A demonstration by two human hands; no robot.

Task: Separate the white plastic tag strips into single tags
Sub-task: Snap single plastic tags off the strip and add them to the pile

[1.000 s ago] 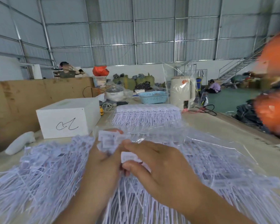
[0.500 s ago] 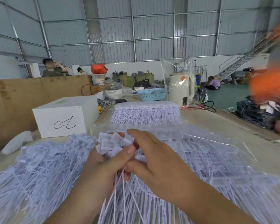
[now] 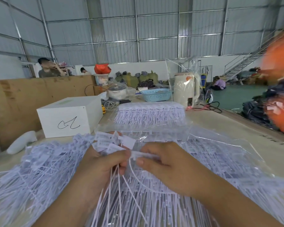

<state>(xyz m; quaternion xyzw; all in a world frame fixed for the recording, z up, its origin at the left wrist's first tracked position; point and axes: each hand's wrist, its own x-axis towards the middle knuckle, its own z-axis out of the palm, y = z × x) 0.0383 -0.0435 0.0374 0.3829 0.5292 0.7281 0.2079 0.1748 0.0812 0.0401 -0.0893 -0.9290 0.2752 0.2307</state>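
Observation:
My left hand [image 3: 100, 167] grips a bunch of white plastic tags [image 3: 111, 143], their flat heads fanning out above my fingers and their thin tails hanging below. My right hand [image 3: 164, 164] pinches the head of a single tag [image 3: 143, 155] just right of the bunch, its tail curving down between my hands. A loose heap of single tags [image 3: 39, 169] lies to the left. Tag strips in clear plastic [image 3: 211, 158] spread under and right of my hands. Another stack of joined strips [image 3: 149, 112] sits farther back.
A white box [image 3: 69, 117] with a black scribble stands at the back left beside a wooden board [image 3: 23, 102]. Behind are a blue basket [image 3: 156, 95], a cream kettle [image 3: 185, 89], a pot and cables. Something orange and blurred [image 3: 279, 89] hangs at the right edge. People are in the background.
My right hand has drawn one tag out to the right of the bunch, opening a small gap between my hands. The view has tilted slightly.

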